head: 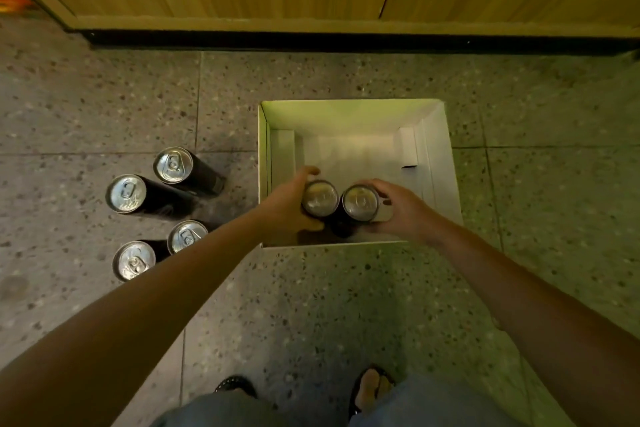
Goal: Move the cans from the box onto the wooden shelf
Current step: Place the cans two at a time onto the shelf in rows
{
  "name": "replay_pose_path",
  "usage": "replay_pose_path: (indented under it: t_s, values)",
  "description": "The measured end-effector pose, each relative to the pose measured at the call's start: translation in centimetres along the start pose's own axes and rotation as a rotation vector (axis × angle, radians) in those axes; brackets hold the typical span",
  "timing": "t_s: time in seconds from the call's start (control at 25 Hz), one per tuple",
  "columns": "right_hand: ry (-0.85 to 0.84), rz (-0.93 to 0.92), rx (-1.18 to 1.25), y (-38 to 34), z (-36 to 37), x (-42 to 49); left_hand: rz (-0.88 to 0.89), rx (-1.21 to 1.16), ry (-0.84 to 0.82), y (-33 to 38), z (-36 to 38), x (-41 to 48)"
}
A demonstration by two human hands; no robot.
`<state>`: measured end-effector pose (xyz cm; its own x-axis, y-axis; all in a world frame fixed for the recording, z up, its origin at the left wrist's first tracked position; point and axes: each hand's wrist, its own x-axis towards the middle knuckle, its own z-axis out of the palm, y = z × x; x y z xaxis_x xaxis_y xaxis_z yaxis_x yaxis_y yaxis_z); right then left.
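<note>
Two black cans stand side by side in the white box (440,163), near its front wall: the left hand (289,199) has its fingers wrapped round one can (320,198), the right hand (403,210) round the other can (360,203). Four more cans (126,193) stand upright on the floor (311,305), left of the box

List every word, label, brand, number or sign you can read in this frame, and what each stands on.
Readable text: none.
left can, gripped by the left hand, and right can, gripped by the right hand: only bare silver lids show.
Four floor cans: dark sides, any print too blurred to read.
box: plain white walls, no print visible.
</note>
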<state>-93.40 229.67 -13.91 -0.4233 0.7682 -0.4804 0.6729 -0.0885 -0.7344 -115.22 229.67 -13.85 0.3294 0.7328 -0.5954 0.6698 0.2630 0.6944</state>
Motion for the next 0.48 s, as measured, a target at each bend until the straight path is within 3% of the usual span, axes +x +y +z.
replay_pose_path:
  t_s: [0.16, 0.32, 0.48]
  values:
    - [0.092, 0.093, 0.271, -0.2, 0.8, 1.4, -0.075, -0.277, 0.135, -0.1, 0.1, 1.1]
    - [0.201, 0.147, 0.262, -0.7, 0.9, 2.5, -0.096, -0.433, 0.285, 0.5, 1.0, 1.0]
    - [0.268, 0.145, 0.322, -4.9, -1.8, 0.2, -0.050, -0.492, 0.291, 4.5, -1.4, -2.1]
